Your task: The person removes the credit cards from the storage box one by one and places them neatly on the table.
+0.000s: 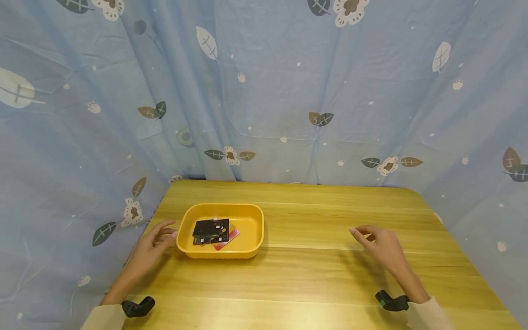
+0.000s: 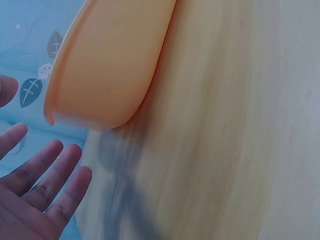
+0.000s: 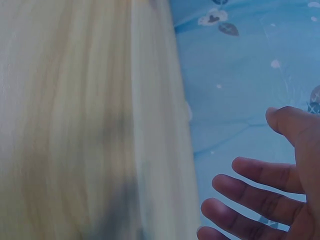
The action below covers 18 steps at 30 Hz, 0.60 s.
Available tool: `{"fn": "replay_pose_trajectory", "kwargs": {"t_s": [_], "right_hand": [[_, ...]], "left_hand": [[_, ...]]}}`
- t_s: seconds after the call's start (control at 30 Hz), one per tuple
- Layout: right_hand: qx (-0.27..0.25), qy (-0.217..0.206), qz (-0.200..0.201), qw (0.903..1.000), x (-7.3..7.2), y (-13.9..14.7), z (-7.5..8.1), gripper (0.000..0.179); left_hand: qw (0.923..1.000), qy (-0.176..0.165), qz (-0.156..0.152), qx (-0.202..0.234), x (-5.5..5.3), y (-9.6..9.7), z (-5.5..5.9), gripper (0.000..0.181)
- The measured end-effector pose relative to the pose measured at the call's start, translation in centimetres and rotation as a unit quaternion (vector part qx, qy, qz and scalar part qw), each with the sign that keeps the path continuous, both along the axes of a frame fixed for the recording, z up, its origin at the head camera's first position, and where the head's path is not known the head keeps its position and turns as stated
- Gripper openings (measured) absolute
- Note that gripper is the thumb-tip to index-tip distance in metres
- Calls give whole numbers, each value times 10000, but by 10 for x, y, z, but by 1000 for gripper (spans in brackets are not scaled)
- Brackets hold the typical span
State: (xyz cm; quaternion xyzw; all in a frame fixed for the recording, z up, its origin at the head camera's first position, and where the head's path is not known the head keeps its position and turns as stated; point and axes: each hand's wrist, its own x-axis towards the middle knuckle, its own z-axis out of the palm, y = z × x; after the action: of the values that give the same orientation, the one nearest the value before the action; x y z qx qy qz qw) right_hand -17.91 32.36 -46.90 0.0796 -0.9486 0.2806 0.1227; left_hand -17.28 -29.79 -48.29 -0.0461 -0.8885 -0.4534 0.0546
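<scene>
A yellow-orange plastic tray (image 1: 251,247) with rounded corners stands on the left part of the wooden table. Inside it lies a loose pile of plastic cards: black cards (image 1: 206,228) on top and a red-and-white card (image 1: 226,239) poking out below. My left hand (image 1: 152,247) is beside the tray's left end, fingertips right at the rim, fingers spread and relaxed; the left wrist view shows it apart from the tray wall (image 2: 110,65). Over the right side of the table hovers my right hand (image 1: 381,247), its fingers loosely bent and holding nothing; the right wrist view shows the fingers (image 3: 255,195) spread.
The wooden table (image 1: 305,284) has rounded far corners. A blue curtain (image 1: 272,91) with leaf and flower prints hangs behind it and along both sides. Each wrist wears a black band device, one on the left (image 1: 138,307) and one on the right (image 1: 392,302).
</scene>
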Motion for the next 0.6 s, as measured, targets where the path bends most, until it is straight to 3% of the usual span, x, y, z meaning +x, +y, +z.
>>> {"fn": "replay_pose_trajectory", "kwargs": {"t_s": [0.23,0.6], "right_hand": [[-174,-280,24,9995,-5,-8,-13,45],[-490,-557,15,9972,-7,-20,-21,46]], "left_hand": [[9976,-387,12,576,-2,4,-6,62],[9949,-383,-247,896,-5,7,-16,59]]}}
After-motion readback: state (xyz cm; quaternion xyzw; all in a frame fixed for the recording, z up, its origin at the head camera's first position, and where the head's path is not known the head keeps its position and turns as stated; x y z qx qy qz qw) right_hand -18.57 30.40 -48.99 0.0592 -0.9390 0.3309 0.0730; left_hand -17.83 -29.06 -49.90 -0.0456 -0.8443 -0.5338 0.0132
